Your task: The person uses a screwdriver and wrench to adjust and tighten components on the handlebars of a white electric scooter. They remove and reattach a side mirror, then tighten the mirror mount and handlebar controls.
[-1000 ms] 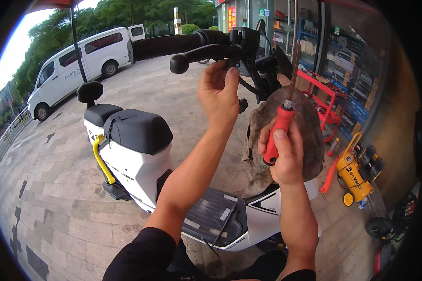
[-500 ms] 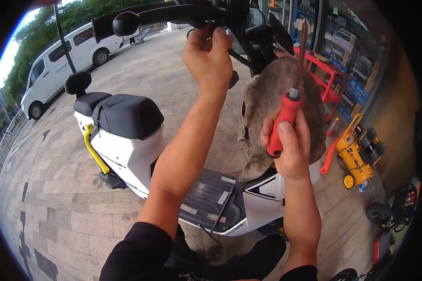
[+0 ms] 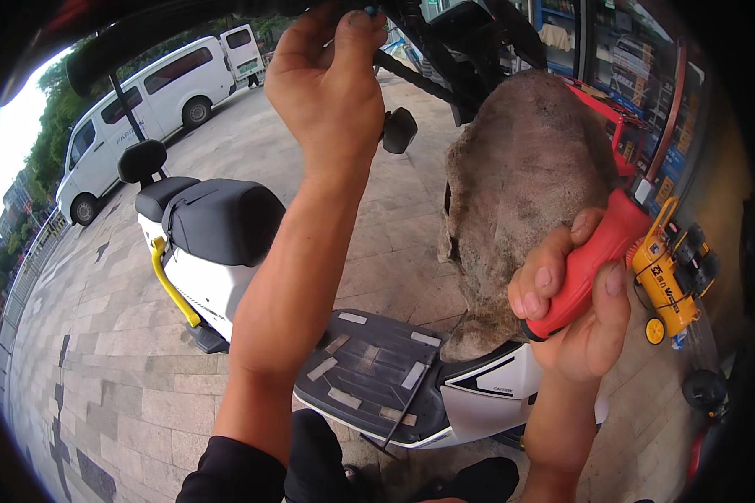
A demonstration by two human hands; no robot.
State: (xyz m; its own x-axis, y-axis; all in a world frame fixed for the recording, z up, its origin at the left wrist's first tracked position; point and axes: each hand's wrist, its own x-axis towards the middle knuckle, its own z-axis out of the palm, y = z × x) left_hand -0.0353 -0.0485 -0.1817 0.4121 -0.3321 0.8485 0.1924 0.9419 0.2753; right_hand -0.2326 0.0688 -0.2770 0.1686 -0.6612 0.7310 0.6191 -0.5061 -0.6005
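Observation:
My left hand (image 3: 327, 92) is raised under the dark handlebar parts of a white scooter (image 3: 486, 390). Its thumb and fingers are closed together, with a tiny bluish thing at the thumb tip that is too small to name. In my right hand (image 3: 591, 335) is a screwdriver (image 3: 591, 264), gripped by its red handle. The shaft points up and to the right, away from the scooter. A dirty grey-brown cloth (image 3: 528, 184) drapes over the scooter's front, just left of the screwdriver. The fingertips of my left hand are partly lost against the dark parts.
The scooter's black seat (image 3: 218, 218) and footboard (image 3: 369, 369) lie left and below. A yellow air compressor (image 3: 667, 281) stands on the paving at right, near a red cart (image 3: 621, 138) and shop shelves. A white van (image 3: 155, 88) is parked at the far left.
The screwdriver has swung from upright to a rightward tilt and moved right with my right hand. My left hand is higher and slightly further left. The view has shifted closer to the handlebar.

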